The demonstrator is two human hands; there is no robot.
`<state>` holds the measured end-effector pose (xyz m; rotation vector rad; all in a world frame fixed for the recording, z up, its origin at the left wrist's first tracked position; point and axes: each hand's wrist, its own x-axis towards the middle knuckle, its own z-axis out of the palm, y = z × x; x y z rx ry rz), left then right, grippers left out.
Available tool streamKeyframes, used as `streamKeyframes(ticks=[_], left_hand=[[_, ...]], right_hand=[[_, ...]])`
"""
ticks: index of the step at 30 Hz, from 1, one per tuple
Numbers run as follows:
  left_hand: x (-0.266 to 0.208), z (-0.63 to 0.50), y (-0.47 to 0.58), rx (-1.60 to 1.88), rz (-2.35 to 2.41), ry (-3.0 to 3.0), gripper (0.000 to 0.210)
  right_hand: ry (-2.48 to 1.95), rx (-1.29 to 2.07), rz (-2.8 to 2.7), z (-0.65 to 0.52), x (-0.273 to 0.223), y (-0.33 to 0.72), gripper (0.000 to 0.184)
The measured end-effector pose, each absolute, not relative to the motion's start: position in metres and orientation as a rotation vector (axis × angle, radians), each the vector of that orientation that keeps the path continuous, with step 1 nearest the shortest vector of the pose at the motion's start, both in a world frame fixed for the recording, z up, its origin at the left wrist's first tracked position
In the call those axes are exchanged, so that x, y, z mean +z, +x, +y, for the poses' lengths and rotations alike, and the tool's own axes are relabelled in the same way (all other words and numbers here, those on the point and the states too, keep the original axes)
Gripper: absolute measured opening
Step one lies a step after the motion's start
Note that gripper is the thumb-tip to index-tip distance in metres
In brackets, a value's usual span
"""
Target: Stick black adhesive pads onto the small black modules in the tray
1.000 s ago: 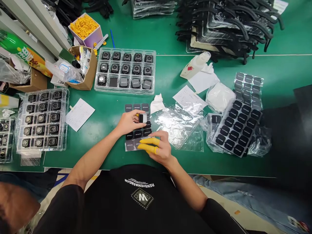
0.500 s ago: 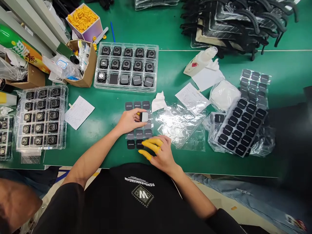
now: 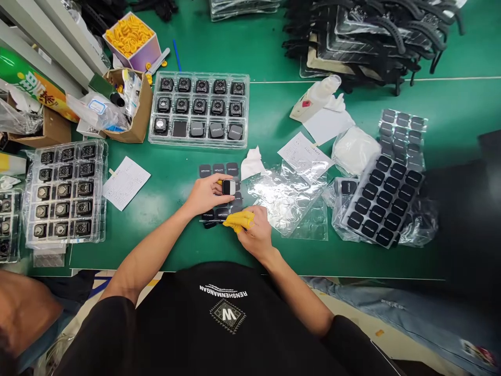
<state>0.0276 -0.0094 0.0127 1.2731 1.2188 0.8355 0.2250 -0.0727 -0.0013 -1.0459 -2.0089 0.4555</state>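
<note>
My left hand [image 3: 207,195] holds a smartwatch case [image 3: 229,187] between thumb and fingers, its glossy face turned up. Beneath that hand lies a sheet of dark square screen films [image 3: 218,169], partly covered. Yellow finger cots cover fingertips of my right hand [image 3: 252,228], which is pinched closed on the near edge of the sheet, where the bottom row looks bent up. Beyond both hands stands a clear tray [image 3: 199,142] of watch cases, several in its last row topped by dark squares.
Clear plastic sheets [image 3: 289,203] and a crumpled tissue [image 3: 252,162] lie to the right. Farther right are stacked film sheets [image 3: 385,201] and a bottle [image 3: 315,98]. Another watch tray [image 3: 64,193], a paper slip [image 3: 127,183] and a box of yellow finger cots [image 3: 131,39] are leftward.
My right hand has gone from spread fingers to a pinch on the sheet's near edge, moving slightly up and left. The near row has lifted. My left hand keeps the smartwatch case.
</note>
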Motion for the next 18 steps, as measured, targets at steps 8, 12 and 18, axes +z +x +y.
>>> streamKeyframes(ticks=[8,12,18], left_hand=[[0.011,-0.008,0.027,0.824,1.219,1.286,0.059],[0.007,-0.008,0.026,0.821,1.22,1.322,0.059],[0.006,-0.009,0.027,0.829,1.221,1.401,0.058]], right_hand=[[-0.766,0.567,-2.151,-0.08,0.049,0.241,0.032],[-0.758,1.348,-1.747,-0.063,0.076,0.249,0.009],[-1.486,1.56,-1.053,0.007,0.035,0.231,0.043]])
